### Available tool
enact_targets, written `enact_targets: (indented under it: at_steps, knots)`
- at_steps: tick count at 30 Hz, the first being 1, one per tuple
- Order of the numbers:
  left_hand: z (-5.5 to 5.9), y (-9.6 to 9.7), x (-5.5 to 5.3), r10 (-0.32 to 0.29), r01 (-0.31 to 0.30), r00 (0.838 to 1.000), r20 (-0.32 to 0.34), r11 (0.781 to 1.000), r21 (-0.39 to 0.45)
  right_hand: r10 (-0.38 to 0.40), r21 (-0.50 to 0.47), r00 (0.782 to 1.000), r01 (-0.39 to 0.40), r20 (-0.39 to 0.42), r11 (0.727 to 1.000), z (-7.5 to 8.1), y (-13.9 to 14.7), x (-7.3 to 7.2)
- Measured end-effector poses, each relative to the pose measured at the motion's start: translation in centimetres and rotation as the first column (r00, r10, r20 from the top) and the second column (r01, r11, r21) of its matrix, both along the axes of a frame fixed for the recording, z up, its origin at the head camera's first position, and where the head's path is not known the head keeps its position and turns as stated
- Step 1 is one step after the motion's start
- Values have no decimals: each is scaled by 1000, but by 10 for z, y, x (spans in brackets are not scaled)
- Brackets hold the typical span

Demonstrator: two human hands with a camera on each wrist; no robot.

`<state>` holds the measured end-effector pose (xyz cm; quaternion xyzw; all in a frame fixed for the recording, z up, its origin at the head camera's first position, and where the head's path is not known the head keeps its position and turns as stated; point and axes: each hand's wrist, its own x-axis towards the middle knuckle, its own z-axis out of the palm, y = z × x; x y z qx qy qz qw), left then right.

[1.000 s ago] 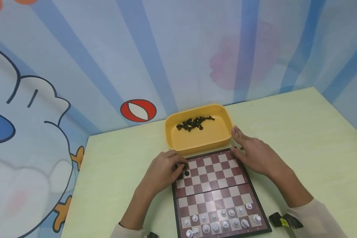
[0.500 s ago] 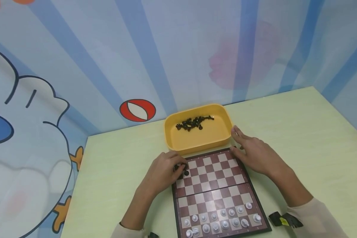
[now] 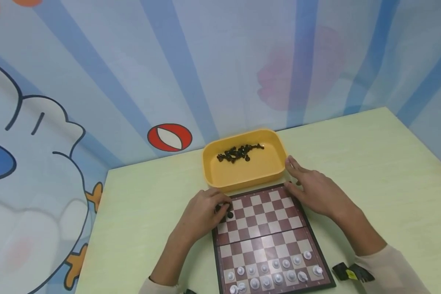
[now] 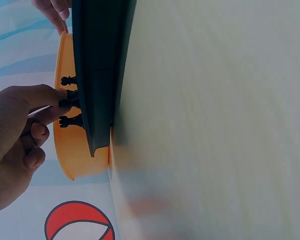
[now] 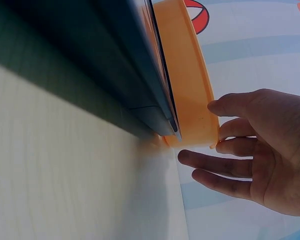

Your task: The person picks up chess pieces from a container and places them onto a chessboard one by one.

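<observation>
At the far left corner of the chessboard [image 3: 255, 230], my left hand [image 3: 205, 212] pinches a black chess piece [image 4: 70, 102] between thumb and fingers. The fingers partly cover that piece, whose base is close to the board. A black rook [image 4: 72, 121] stands on one side of it and a black pawn [image 4: 68, 80] on the other. My right hand [image 3: 314, 190] is by the far right corner, its fingers extended beside the yellow tray [image 3: 250, 179]. In the right wrist view its thumb overlaps the tray's rim.
Several black chess pieces [image 3: 237, 153] lie in a heap in the tray, which stands just behind the board. White chess pieces [image 3: 278, 278] stand in two rows along the near side. A patterned wall [image 3: 220, 73] rises behind the pale table [image 3: 371, 163].
</observation>
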<state>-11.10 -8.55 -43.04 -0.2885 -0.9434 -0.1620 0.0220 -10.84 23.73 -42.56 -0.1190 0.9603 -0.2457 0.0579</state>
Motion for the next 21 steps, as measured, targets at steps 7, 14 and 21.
enact_targets:
  at_steps: [7,14,21]
  knots:
    - [-1,0,0,-2,2,1000,-1,1000,-9,0,-4,1000,0,-2,1000,-2,0,1]
    - [0,-1,2,4,-4,1000,-1,1000,-13,0,-8,1000,0,-6,1000,-2,-1,1]
    - [6,-4,2,13,-13,999,-44,1000,18,1,-6,1000,-1,-14,1000,-1,-1,0]
